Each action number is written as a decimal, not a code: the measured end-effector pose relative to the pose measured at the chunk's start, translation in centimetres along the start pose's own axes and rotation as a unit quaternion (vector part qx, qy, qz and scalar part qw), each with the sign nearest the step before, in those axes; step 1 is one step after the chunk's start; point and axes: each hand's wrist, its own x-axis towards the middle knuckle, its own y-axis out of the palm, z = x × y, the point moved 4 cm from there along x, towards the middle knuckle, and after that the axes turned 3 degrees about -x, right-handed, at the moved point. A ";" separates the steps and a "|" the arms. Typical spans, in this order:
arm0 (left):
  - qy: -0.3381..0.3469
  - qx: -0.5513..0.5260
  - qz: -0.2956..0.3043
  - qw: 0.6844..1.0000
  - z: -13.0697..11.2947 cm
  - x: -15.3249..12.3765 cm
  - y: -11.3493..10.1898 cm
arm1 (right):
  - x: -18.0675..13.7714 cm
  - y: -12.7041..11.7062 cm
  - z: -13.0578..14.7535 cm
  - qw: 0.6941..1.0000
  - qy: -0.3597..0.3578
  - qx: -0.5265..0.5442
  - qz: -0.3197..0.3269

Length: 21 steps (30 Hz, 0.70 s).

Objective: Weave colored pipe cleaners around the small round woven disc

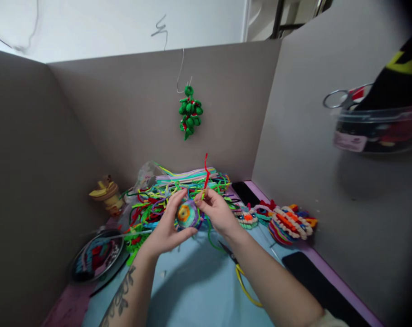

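Note:
My left hand [168, 227] is curled around a small round coiled piece [188, 214] in turquoise, purple and orange, with its face turned up towards me. At the piece's upper right edge, my right hand [217, 208] pinches a thin strand between thumb and fingers. A red strand [206, 171] stands up above those fingertips. Whether the strand joins the round piece is hidden by the fingers. Below my right wrist lie scissors with yellow handles [242, 281], partly covered by the forearm. A green strand [211, 236] trails down beside the piece.
Behind my hands is a heap of coloured strands [148, 200]. A round dish [119, 250] stands at left, near a tan figurine [109, 197]. Striped colourful pieces [287, 225] and a dark phone-like slab [328, 286] lie at right. A green ornament [190, 113] hangs on the grey partition [124, 100].

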 end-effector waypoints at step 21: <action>-0.078 0.052 -0.146 0.985 2.0 0.5 -0.7 | -0.8 0.1 1.7 0.966 -0.119 -0.228 -0.018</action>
